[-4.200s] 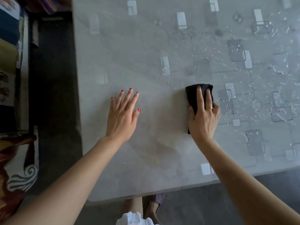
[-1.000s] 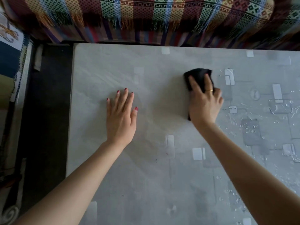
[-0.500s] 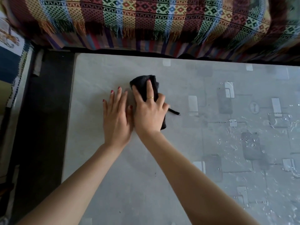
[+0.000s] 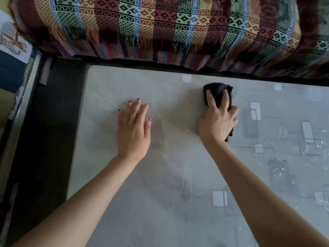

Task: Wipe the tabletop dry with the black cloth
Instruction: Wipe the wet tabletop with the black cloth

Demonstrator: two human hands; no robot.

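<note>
Black cloth (image 4: pixel 218 89), bunched, is pressed onto the grey tabletop (image 4: pixel 174 184) near its far edge. It is held under the right hand (image 4: pixel 218 122), fingers (image 4: pixel 211 99) laid over it and slightly curled round it. Left hand (image 4: pixel 133 132) is laid flat on the tabletop, fingers straight and slightly spread, well apart from the cloth. Water drops (image 4: pixel 279 168) are seen to the right. Patterned blanket (image 4: pixel 160 24) is draped beyond the far edge.

I see the pale grey tabletop (image 4: pixel 160 184) as a smooth, faintly glossy sheet printed with grey and white rectangles, beaded wet at its right side; the crumpled black cloth (image 4: pixel 218 89) looks soft and matt; the striped woven throw (image 4: pixel 160 24) looks coarse, with a frayed fringe.
</note>
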